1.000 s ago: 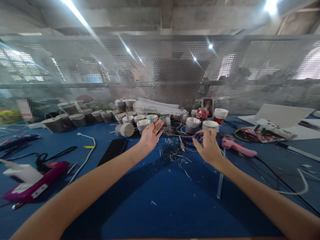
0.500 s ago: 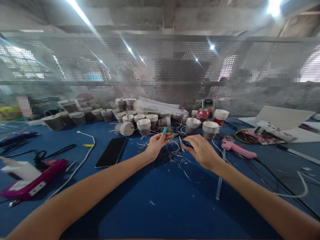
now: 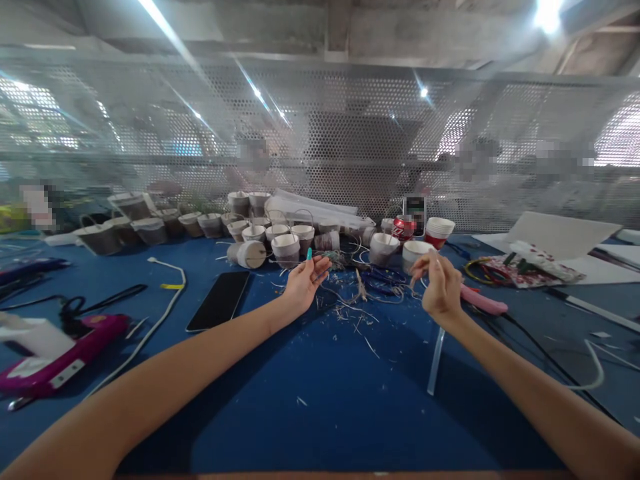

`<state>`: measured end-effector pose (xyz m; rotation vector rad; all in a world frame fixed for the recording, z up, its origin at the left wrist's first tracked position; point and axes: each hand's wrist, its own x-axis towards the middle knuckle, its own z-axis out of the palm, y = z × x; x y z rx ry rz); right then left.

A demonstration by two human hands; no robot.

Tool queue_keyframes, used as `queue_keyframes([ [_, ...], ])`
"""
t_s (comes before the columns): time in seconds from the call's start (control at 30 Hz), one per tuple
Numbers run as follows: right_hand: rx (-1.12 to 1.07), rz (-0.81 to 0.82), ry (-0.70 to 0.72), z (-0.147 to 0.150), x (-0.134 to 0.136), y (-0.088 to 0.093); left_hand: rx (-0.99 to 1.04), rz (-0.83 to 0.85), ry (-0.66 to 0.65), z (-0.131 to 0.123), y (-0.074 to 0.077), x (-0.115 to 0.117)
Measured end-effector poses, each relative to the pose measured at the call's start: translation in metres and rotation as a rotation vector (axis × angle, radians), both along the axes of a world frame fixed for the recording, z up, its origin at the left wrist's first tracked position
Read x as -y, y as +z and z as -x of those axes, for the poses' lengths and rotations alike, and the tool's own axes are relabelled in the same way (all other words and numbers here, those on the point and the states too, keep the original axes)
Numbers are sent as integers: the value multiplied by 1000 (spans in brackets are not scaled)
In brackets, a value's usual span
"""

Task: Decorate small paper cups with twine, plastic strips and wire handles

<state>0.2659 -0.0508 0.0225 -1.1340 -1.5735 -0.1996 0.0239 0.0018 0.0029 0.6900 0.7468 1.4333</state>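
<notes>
My left hand (image 3: 304,285) is held palm up over the table, fingers apart and holding nothing visible, with a teal tip on the thumb. Scraps of twine and white strands (image 3: 353,310) lie to its right. A dark blue-handled tool (image 3: 385,277), partly lost among the strands, rests between my hands. My right hand (image 3: 441,287) is raised with fingers curled together beside a wrapped paper cup (image 3: 415,257); anything in them is too small to make out. Behind that hand, partly covered, lies a pink glue gun (image 3: 484,300) with a clear glue stick (image 3: 436,363) below it.
Several wrapped cups (image 3: 287,248) with wire handles line the back. A black phone (image 3: 220,300), a white cable (image 3: 167,313) and a magenta power strip (image 3: 65,353) lie left. A red can (image 3: 403,229) and stacked cups (image 3: 439,232) stand back right, near a floral bundle (image 3: 537,267).
My right hand has moved right and up, away from the blue-handled tool, which now lies on the table. My left hand has drawn slightly left and its fingers have spread.
</notes>
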Motion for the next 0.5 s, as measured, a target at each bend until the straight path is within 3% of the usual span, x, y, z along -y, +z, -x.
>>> queue_keyframes([
  [0.2,398,13,-222,21,11,10,-158,-107,-174,-5,3,10],
  [0.37,618,348,192,31,12,8,-219,-163,-190,-6,1,10],
  [0.43,615,404,257,32,10,5,-233,-179,-191,-5,2,10],
  [0.5,597,413,236,33,9,2,-237,-179,-186,-4,2,11],
])
